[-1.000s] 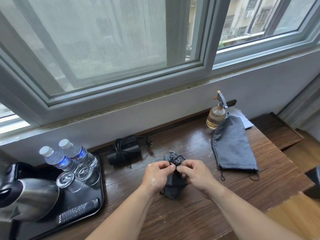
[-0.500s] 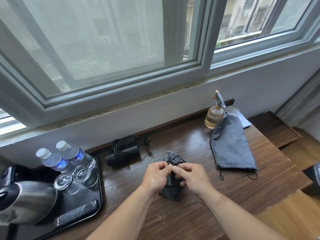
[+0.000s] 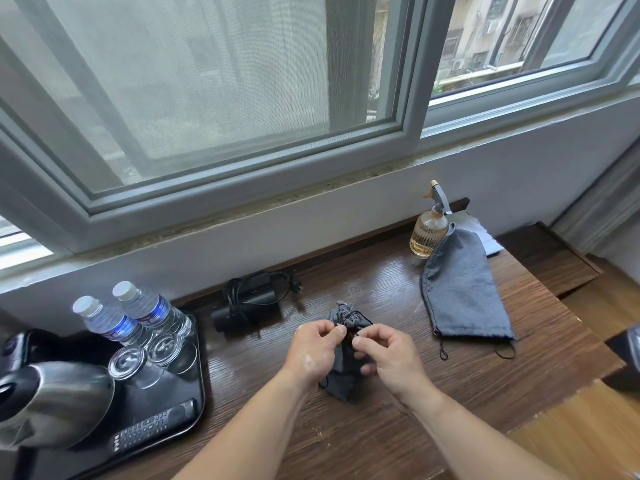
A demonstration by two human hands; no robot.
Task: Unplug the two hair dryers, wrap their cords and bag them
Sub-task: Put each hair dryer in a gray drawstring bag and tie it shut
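One full bag getting pinched shut by left hand and right hand, reckon the other dryer needs the empty bag next.

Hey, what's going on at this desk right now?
A person's left hand and right hand pinch a cinched grey bag just below its gathered mouth, apparently tying it shut. A black hair dryer with its cord wrapped round it lies unbagged by the wall. A second grey bag lies flat on the desk to the right.
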